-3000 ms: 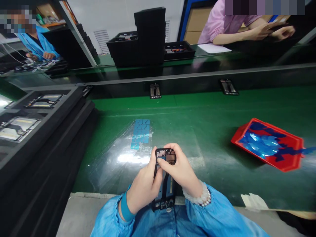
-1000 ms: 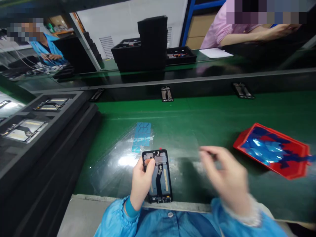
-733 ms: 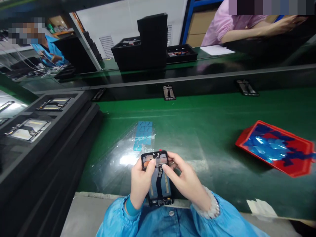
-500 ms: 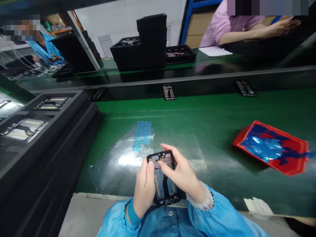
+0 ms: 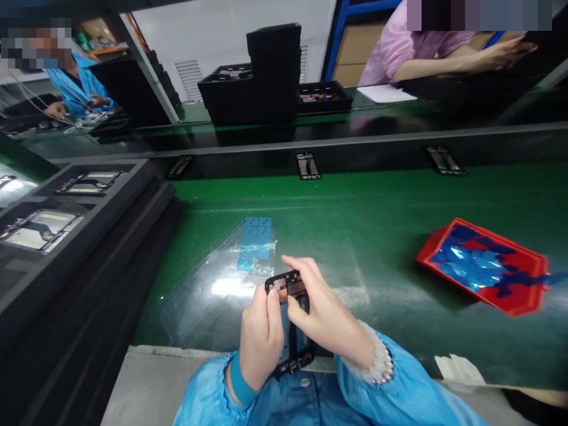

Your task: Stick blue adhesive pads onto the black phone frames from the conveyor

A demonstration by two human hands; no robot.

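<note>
An opened smartphone frame (image 5: 293, 335), with a black flex strip down its middle, is held tilted at my waist. My left hand (image 5: 261, 331) is closed around its left edge, thumb lying on the upper inside face. At the upper right edge my right hand (image 5: 322, 310) grips it, thumb pressing inside and index finger stretched beyond the top. The two hands cover much of the frame. Just past it, a sheet of blue stickers (image 5: 255, 242) lies on clear film.
A red bin (image 5: 526, 299) with blue film scraps stands at the right. Black foam trays (image 5: 146, 183) are stacked at the left, phone frames in the top one. Another phone frame (image 5: 307, 166) lies on the dark strip behind the green bench (image 5: 377, 219). Two people sit across.
The phone frame has tilted and turned, so its right side shows less. My right hand has shifted slightly left, its thumb lower over the inside.
</note>
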